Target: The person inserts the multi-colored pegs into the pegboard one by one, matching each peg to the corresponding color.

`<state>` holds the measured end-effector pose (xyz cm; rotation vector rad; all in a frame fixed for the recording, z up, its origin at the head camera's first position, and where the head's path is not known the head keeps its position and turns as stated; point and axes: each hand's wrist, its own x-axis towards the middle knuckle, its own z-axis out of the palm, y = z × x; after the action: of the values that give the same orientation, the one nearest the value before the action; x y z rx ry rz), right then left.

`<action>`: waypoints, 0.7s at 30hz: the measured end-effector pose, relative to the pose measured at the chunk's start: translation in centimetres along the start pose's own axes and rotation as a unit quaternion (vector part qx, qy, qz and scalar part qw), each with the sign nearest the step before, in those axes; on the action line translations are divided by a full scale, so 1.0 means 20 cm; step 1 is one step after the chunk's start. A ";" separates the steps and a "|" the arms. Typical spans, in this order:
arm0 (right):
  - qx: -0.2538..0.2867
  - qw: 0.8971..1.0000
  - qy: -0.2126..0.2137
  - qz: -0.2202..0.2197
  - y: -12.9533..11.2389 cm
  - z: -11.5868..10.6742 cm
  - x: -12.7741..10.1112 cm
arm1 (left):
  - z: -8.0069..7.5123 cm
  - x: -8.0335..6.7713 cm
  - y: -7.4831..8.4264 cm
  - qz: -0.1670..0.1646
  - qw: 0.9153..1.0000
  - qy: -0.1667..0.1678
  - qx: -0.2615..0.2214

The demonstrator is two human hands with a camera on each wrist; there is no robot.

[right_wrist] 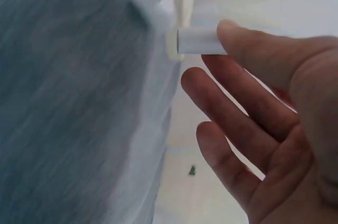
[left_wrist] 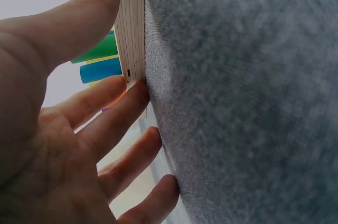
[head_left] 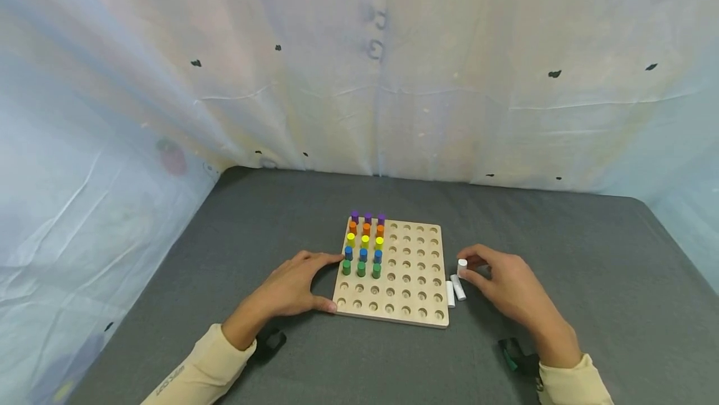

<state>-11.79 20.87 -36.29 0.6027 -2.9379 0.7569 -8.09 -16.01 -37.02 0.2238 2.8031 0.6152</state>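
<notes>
A wooden pegboard (head_left: pixel 404 292) lies flat on the dark table. My left hand (head_left: pixel 292 283) steadies its left edge: the thumb touches the near left corner and the index finger reaches the side by the blue pegs. Viewed from the left wrist, the fingers (left_wrist: pixel 113 118) stretch out along the board's edge. Beyond the board's right side, my right hand (head_left: pixel 508 280) pinches a white peg (head_left: pixel 462 266) between thumb and fingertips. That peg (right_wrist: pixel 198 41) shows sideways in the right wrist view, the other fingers spread behind it. Two more white pegs (head_left: pixel 459 287) lie beside the board's right edge.
Rows of purple pegs (head_left: pixel 367 216), orange pegs (head_left: pixel 366 229), yellow pegs (head_left: pixel 365 242), blue pegs (head_left: pixel 363 255) and green pegs (head_left: pixel 361 269) stand in the board's left columns. Bare holes show in the right columns and two nearest rows. Pale sheeting (head_left: pixel 438 80) hangs behind the table (head_left: pixel 281 205).
</notes>
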 end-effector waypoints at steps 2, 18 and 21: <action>0.009 1.000 0.000 -0.005 -0.04 0.00 0.01 | 0.00 0.00 0.00 -0.001 1.000 -0.001 0.000; 0.107 0.986 -0.052 -0.113 -0.38 0.10 0.11 | -0.02 -0.01 0.02 -0.013 1.000 -0.004 0.006; 0.123 0.981 -0.066 -0.132 -0.43 0.13 0.12 | -0.02 -0.01 0.02 -0.006 1.000 -0.004 -0.001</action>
<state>-10.66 11.92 -34.30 1.0748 -2.8119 1.0934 -7.96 -15.86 -36.47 0.2096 2.7936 0.6116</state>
